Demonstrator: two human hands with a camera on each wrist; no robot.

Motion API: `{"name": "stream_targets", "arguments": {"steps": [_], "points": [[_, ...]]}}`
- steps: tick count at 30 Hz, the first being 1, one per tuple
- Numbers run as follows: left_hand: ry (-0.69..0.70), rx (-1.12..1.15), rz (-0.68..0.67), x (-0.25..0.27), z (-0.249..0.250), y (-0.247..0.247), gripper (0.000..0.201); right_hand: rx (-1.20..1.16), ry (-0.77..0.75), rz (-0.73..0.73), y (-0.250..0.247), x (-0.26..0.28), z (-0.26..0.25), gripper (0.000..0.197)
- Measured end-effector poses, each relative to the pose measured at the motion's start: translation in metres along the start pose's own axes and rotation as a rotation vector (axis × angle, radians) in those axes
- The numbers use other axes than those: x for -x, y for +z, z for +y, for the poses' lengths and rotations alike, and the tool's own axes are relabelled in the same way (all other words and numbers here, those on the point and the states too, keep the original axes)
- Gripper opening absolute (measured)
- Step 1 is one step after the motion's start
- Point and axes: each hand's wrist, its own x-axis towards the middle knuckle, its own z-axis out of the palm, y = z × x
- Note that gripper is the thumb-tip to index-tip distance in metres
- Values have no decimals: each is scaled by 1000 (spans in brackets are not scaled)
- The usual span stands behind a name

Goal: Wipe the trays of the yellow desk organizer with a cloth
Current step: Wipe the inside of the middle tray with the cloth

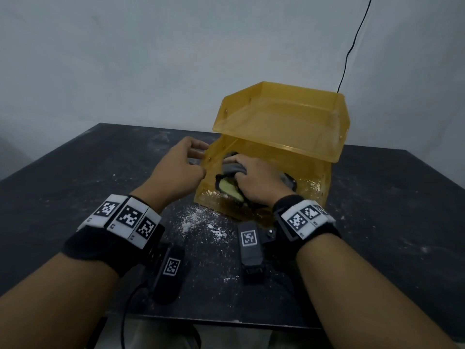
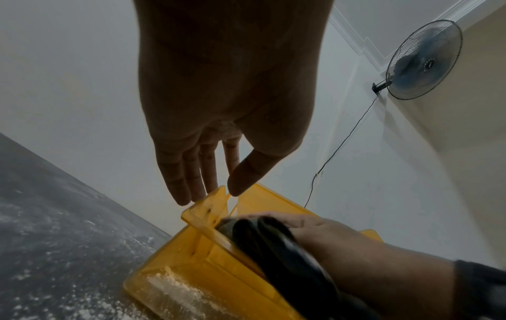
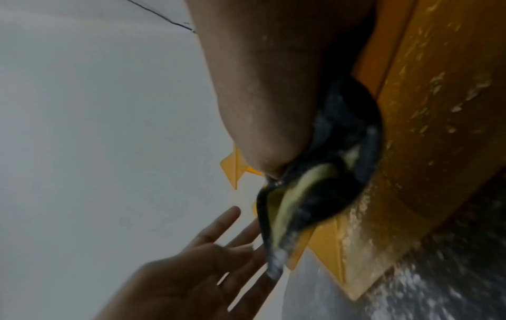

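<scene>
The yellow desk organizer (image 1: 276, 117) stands on the dark table (image 1: 75, 185) with two stacked trays. My right hand (image 1: 254, 180) is inside the lower tray and grips a bunched grey-black cloth (image 1: 232, 168) with a yellow-green side, pressing it on the tray floor. In the right wrist view the cloth (image 3: 328, 184) bulges below the right hand (image 3: 260, 108) against the organizer (image 3: 438, 108). My left hand (image 1: 181, 165) lies with straight fingers at the lower tray's left side wall. In the left wrist view, the left hand (image 2: 208, 181) reaches the wall's top edge of the organizer (image 2: 191, 270).
White powder (image 1: 193, 220) is scattered on the table in front of the organizer, and more lies on the lower tray's front lip (image 2: 175, 285). A black cable (image 1: 352, 46) hangs down the wall behind. A wall fan (image 2: 424, 60) is mounted high up. The table's front edge is close to my body.
</scene>
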Motion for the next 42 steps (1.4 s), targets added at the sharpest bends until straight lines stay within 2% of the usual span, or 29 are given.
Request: {"name": "stream_targets", "arguments": {"steps": [3,5,7,9,11,14,17,22,29,31,33,35,36,38,40,42], "points": [[6,7,-1,-1,-1,-1,39,-143,-112,-56,3,18,-3,46],[8,11,7,-1,-2,1,40,-231,-79,44,4,26,-4,52],[4,22,6,-1,-2,3,42,-288,112,271,2,28,0,57],[1,18,0,1,-2,7,44,-214,342,444,-2,26,9,56],[3,7,1,1,-3,8,45,-86,455,434,-6,17,17,45],[7,14,12,1,-3,5,40,10,497,299,-10,-5,27,44],[2,31,9,1,-3,1,40,22,394,161,-10,-18,26,50],[-6,74,-7,4,-4,-5,44,4,20,-18,6,-17,2,49],[-20,112,-12,7,-4,-9,44,-134,-284,-136,11,28,-7,49],[-18,111,-8,10,-4,-9,43,-220,-274,-135,7,36,-8,50],[-9,114,-6,12,-4,-8,42,-322,-192,62,3,37,-6,52],[13,95,2,15,-4,-8,41,-242,-72,321,2,32,-1,54],[25,80,7,15,-3,-8,40,-168,0,352,4,31,-1,55],[43,49,9,14,-3,-8,40,-29,77,257,12,32,-4,56],[61,29,9,13,-2,-7,40,14,-37,145,16,38,-6,52],[71,15,15,12,-1,-7,39,-80,-170,46,10,48,-8,49]]}}
